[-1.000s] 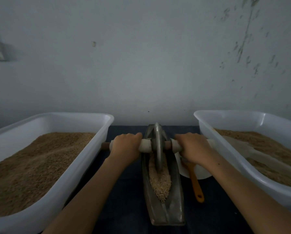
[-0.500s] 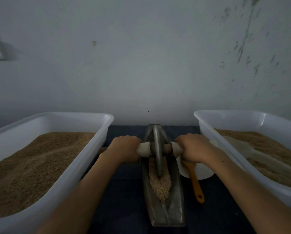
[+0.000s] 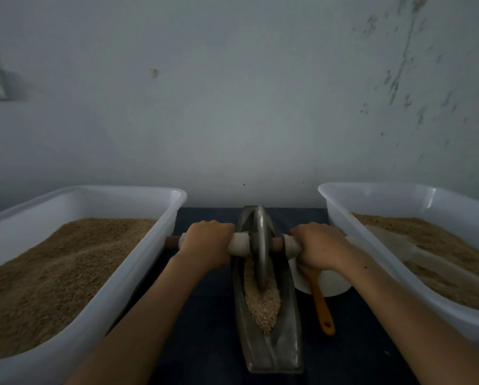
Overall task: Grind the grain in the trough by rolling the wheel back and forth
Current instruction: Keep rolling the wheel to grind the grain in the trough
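We are gripping the axle (image 3: 277, 243) with both hands, left hand (image 3: 206, 244) and right hand (image 3: 320, 244) curled around its pale sleeves, one on each side of the wheel (image 3: 260, 245), so the load is pressing evenly and the wheel is staying upright. The wheel is standing between our fists in the trough (image 3: 267, 354), its rim biting into the grain (image 3: 262, 304), which is lying mostly nearer us than the grip.

Dark table (image 3: 205, 343): two tubs (image 3: 138, 245) (image 3: 455, 315), trough (image 3: 288, 345), plate (image 3: 335, 284).
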